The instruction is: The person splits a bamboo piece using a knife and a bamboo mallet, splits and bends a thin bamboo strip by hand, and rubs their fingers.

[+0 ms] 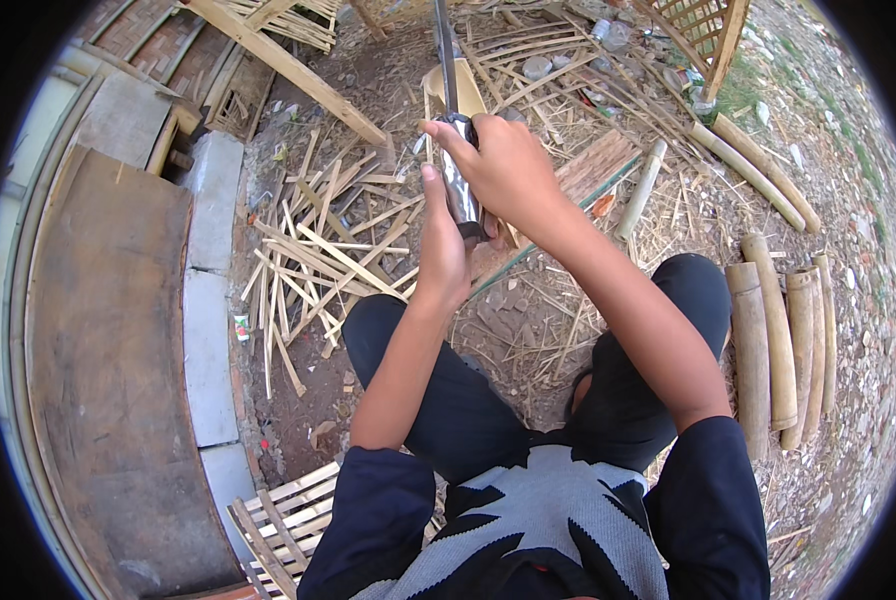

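At near range, the seated worker's dark-trousered knees [376, 325] flanked the work. Just beyond them, the left hand [444, 245] gripped the silver handle [457, 190] of a long-shafted tool [447, 60], thumb raised, other fingers largely hidden; the right hand [513, 165] curled over the handle's upper end. The dark shaft pointed away from the worker. Bamboo poles [750, 350] lay at right, split strips [343, 255] at left; farther off stood a lattice panel [696, 25].
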`<state>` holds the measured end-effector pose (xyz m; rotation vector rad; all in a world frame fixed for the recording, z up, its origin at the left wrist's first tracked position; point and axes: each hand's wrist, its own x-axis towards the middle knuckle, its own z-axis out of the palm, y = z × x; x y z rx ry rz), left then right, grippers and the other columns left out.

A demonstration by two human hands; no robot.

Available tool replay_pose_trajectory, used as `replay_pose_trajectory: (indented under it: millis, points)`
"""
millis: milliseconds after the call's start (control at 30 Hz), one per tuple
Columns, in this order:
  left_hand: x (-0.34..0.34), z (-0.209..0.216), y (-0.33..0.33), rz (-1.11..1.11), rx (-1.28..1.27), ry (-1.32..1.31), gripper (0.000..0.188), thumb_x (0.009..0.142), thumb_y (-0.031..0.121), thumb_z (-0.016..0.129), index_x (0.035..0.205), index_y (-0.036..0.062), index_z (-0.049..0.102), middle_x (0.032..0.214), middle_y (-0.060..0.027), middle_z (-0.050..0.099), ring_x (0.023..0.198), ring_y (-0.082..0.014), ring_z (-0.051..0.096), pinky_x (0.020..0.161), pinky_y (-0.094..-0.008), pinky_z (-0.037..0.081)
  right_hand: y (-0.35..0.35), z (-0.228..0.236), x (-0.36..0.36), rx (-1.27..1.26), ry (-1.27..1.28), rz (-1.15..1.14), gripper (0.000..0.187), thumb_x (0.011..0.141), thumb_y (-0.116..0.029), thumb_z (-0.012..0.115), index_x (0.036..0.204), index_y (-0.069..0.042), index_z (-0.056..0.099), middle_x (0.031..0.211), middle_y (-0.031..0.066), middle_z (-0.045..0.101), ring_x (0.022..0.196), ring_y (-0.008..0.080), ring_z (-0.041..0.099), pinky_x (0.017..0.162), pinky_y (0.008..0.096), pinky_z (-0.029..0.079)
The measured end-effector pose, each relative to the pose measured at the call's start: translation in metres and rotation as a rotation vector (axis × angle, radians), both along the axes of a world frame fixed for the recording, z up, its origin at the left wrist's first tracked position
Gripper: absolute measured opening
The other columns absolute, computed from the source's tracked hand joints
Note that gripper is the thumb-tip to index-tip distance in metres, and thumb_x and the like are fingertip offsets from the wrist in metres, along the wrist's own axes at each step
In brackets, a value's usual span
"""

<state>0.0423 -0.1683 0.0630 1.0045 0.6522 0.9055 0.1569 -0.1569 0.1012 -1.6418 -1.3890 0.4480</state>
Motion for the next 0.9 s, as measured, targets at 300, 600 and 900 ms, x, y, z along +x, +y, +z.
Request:
replay_pose_trajectory:
  millis: [300,600,900]
  points:
    - [-0.003,0.011,0.002,0.162,-0.017,0.085,0.044,0.108,0.045,0.034,0.101,0.0066,0.054,0.076,-0.0035,0.058,0.056,-0.0117,0.055,0.046,-0.0269,0.044,-0.001,0.008,-0.003,-0.063,0.226,0.131,0.063,0.095,-0.051,0.059,0.066,0.004,0.064,0.05,0.0163,0.059,0.048,0.0322,0.065,0.052,0.0413,0.053]
    - [-0.012,0.019,0.006,0.05,0.002,0.202,0.047,0.106,0.052,0.035,0.101,0.0092,0.055,0.06,0.0017,0.044,0.042,-0.0067,0.035,0.042,-0.0233,0.033,0.008,0.002,0.015,-0.121,0.062,0.189,0.074,0.092,-0.066,0.057,0.078,0.006,0.071,0.052,0.01,0.06,0.054,0.0207,0.067,0.055,0.0349,0.051]
    - [-0.033,0.02,0.022,0.08,0.053,0.259,0.059,0.105,0.057,0.035,0.107,0.0028,0.058,0.058,0.0026,0.042,0.04,-0.0052,0.033,0.039,-0.0227,0.032,0.035,-0.051,0.158,-0.415,-0.142,0.18,0.071,0.094,-0.066,0.053,0.097,0.003,0.066,0.071,0.0127,0.069,0.068,0.0215,0.072,0.057,0.0317,0.054]
